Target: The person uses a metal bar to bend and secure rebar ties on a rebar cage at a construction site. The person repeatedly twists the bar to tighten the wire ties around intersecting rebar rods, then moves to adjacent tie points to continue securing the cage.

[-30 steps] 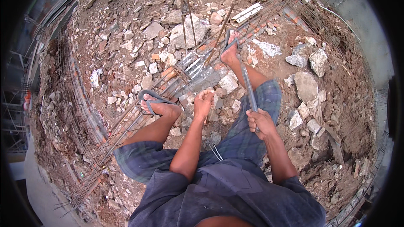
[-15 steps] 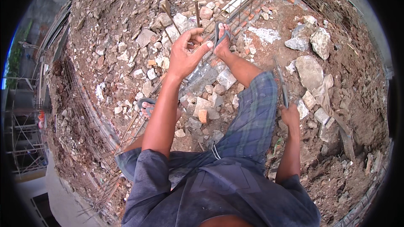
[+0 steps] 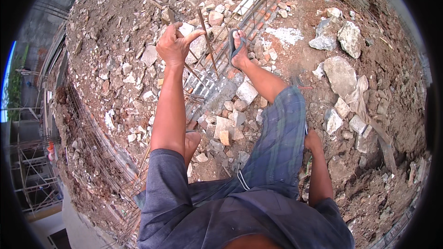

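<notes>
My left hand [image 3: 175, 45] is held out over the rubble beside several upright rusty steel rods [image 3: 208, 41]. Its fingers curl while the thumb stretches apart to the right, and nothing shows between them. One rod's top pokes out just beyond the fingers. Low at my right side, my right hand [image 3: 314, 140] is closed around a long, thin, dark bar-like tool [image 3: 306, 128]. Most of that tool is hidden by my plaid shorts, and its far end is smeared. My right foot [image 3: 240, 57], in a grey flip-flop, rests beside a rebar cage [image 3: 265, 7].
Broken stones and brick bits cover the soil. Large rocks [image 3: 340, 76] lie at the right, with a torn cloth [image 3: 359, 97] beside them. A white channel-shaped piece [image 3: 249, 1] lies at the far side. More rebar [image 3: 99, 136] runs along the left.
My left hand has moved left and slightly away, its fingers more curled. The right hand has dropped a little, and its tool has swung mostly behind my leg.
</notes>
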